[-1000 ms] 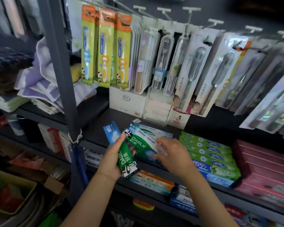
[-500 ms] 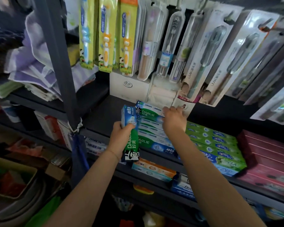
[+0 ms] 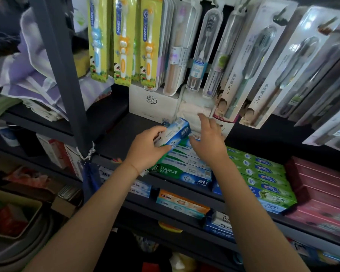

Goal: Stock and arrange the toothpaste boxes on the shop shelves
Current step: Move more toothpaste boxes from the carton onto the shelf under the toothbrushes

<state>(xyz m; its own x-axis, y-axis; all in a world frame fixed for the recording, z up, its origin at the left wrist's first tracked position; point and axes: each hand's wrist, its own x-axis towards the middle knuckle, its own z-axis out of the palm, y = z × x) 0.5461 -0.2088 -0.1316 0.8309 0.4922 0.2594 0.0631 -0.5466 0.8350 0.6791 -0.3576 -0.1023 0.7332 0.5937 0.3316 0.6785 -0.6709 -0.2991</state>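
Where the dark shelf (image 3: 114,146) meets the hanging toothbrush packs, left hand (image 3: 145,150) curled around a Darlie toothpaste box (image 3: 174,134), grip clenched on it, thumb on the near side and fingers over the top. Box held tilted, blue end raised toward the back of the shelf, lower end hidden behind the palm, hovering just above the stack of Darlie boxes (image 3: 185,169) lying flat near the shelf's front edge. Right hand (image 3: 208,142) spread over the rear part of that same stack, fingers relaxed and mostly straight, grip released, holding nothing; fingertips reaching toward a white wrapped bundle (image 3: 192,110) at the back. Whether the palm actually touches the top box cannot be told.

Just right of the Darlie stack, a row of green toothpaste boxes (image 3: 263,173), touching side by side, with a stack of pink boxes (image 3: 320,183) further right. Behind the hands, a white carton (image 3: 151,103) against the back. Above, children's toothbrushes in yellow-green cards (image 3: 122,40) at left, clear-cased toothbrushes (image 3: 200,52) in the middle, LMK toothbrush packs (image 3: 249,61) slanting at right. On the lower shelf, an orange and blue toothpaste box (image 3: 183,205) and a blue and white box (image 3: 220,224) beside it. Left of the grey upright post (image 3: 67,75), folded purple and white cloths (image 3: 33,75).
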